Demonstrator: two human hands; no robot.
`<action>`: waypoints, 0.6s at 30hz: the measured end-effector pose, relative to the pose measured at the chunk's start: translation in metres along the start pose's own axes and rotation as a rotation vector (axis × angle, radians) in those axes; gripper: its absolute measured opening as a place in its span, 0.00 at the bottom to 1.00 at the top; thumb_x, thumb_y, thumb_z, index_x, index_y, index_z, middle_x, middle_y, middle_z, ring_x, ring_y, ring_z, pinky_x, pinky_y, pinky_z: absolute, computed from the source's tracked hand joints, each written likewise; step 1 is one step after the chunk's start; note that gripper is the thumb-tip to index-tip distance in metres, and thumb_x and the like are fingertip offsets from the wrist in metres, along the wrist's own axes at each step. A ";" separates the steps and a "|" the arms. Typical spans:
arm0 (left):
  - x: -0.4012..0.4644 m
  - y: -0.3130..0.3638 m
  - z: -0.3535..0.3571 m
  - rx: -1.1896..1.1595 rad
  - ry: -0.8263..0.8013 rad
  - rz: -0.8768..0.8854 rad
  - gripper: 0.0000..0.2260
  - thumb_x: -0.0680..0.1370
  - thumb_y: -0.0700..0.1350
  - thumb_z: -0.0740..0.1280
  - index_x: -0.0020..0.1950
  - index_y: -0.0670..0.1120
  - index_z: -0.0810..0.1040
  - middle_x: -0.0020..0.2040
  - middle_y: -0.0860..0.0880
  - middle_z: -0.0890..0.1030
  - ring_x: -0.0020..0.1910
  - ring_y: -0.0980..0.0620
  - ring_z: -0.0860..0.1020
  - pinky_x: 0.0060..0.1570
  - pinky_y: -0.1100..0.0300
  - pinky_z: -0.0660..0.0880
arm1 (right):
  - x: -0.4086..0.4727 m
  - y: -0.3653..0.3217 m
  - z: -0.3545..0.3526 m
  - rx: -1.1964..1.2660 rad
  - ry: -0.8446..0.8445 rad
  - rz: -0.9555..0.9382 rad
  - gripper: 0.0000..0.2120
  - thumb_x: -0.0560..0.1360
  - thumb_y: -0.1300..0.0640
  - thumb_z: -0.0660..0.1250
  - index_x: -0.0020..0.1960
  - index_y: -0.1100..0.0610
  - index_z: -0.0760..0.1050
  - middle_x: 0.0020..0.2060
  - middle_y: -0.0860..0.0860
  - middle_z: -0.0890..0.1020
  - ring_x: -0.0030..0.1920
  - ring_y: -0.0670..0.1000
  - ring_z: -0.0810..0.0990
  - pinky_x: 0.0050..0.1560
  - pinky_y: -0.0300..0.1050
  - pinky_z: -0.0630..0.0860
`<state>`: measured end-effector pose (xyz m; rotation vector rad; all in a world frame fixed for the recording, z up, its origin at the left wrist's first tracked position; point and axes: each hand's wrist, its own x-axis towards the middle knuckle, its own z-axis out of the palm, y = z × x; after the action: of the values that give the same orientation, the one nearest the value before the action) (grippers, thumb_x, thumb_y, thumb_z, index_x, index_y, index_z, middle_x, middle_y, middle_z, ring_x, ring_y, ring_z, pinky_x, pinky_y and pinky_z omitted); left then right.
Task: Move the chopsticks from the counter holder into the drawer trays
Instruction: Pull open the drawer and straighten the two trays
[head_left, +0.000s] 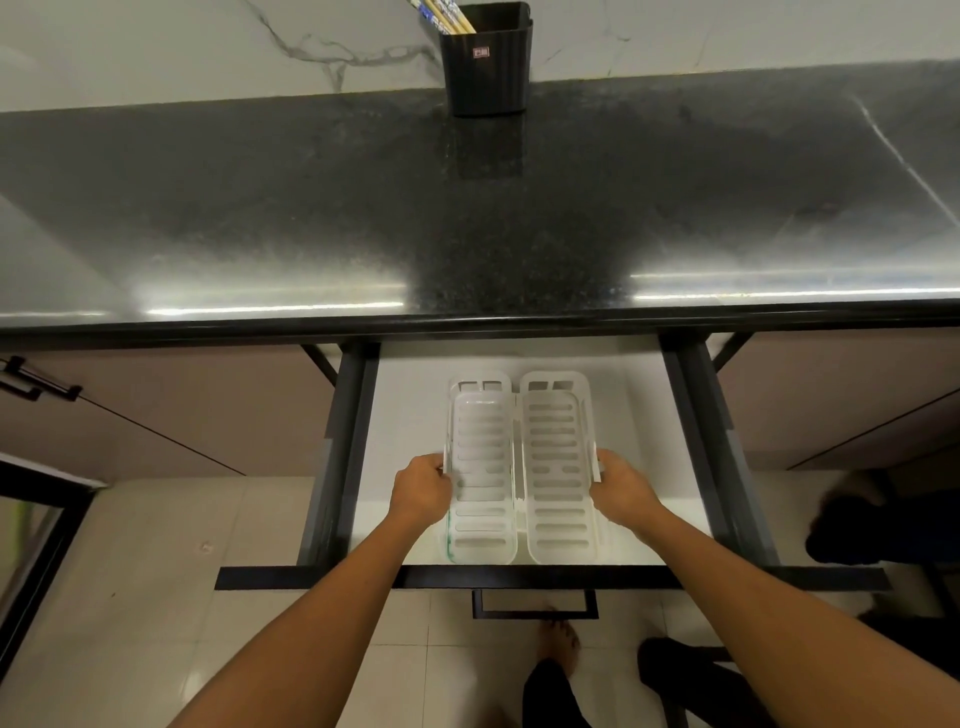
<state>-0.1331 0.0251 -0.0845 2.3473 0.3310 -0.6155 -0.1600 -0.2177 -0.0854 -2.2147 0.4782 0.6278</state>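
Two white slotted trays lie side by side in the open drawer (639, 415). My left hand (422, 488) grips the outer edge of the left tray (480, 467). My right hand (621, 488) grips the outer edge of the right tray (558, 467). Both trays hold nothing. Far back on the black counter (311, 208) stands a black ribbed holder (488, 62). Several chopsticks (444, 15) with patterned ends lean out of it to the left, cut off by the top of the view.
The drawer has dark side rails and a black front with a handle (535, 605) near my body. Closed cabinet fronts flank it. A marble wall rises behind the counter. My feet stand on the tiled floor, and dark shapes lie on the floor at the right.
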 end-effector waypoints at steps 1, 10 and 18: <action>-0.001 0.001 0.000 -0.002 -0.004 -0.003 0.14 0.80 0.36 0.57 0.60 0.43 0.79 0.48 0.46 0.81 0.42 0.47 0.76 0.41 0.59 0.72 | 0.000 0.000 0.000 -0.002 -0.001 0.000 0.14 0.77 0.57 0.62 0.63 0.53 0.72 0.53 0.50 0.80 0.52 0.53 0.79 0.50 0.45 0.76; -0.006 0.005 -0.009 0.003 -0.092 -0.036 0.13 0.80 0.42 0.58 0.62 0.42 0.75 0.55 0.44 0.80 0.48 0.47 0.76 0.47 0.57 0.74 | -0.008 -0.012 -0.005 0.016 0.007 0.034 0.16 0.76 0.59 0.62 0.63 0.55 0.66 0.51 0.50 0.77 0.48 0.51 0.76 0.47 0.44 0.73; -0.015 0.025 -0.040 0.004 -0.008 0.025 0.25 0.81 0.49 0.58 0.76 0.44 0.59 0.74 0.43 0.67 0.69 0.44 0.69 0.58 0.55 0.69 | -0.020 -0.048 -0.023 -0.036 0.138 -0.030 0.26 0.77 0.55 0.63 0.72 0.55 0.58 0.63 0.58 0.72 0.59 0.59 0.75 0.54 0.50 0.75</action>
<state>-0.1229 0.0323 -0.0365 2.3483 0.2968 -0.6137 -0.1447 -0.2026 -0.0329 -2.3051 0.5068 0.4729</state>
